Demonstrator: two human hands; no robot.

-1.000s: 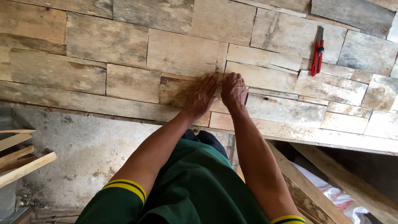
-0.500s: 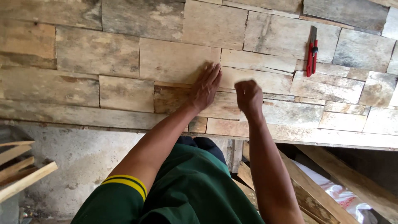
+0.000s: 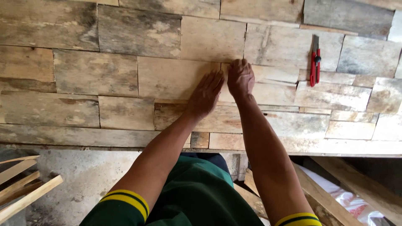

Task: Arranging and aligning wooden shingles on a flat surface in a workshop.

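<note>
Veneer sheets [image 3: 176, 77]: thin, stiff, light wood pieces laid edge to edge across the bench [image 3: 293, 146], near its middle. You would judge them brittle; lift one by an edge, both hands under it. Your left hand [image 3: 206, 93] lies flat, fingers spread, pressing a sheet; your right hand [image 3: 240, 78] rests curled just beside it, grasping nothing. A red knife [image 3: 315, 60] lies toward the far right. No containers show.

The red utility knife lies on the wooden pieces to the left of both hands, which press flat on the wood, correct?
Not quite. In the head view the red utility knife lies to the right of both hands, not the left. The left hand and right hand do press flat on the wooden pieces.
</note>
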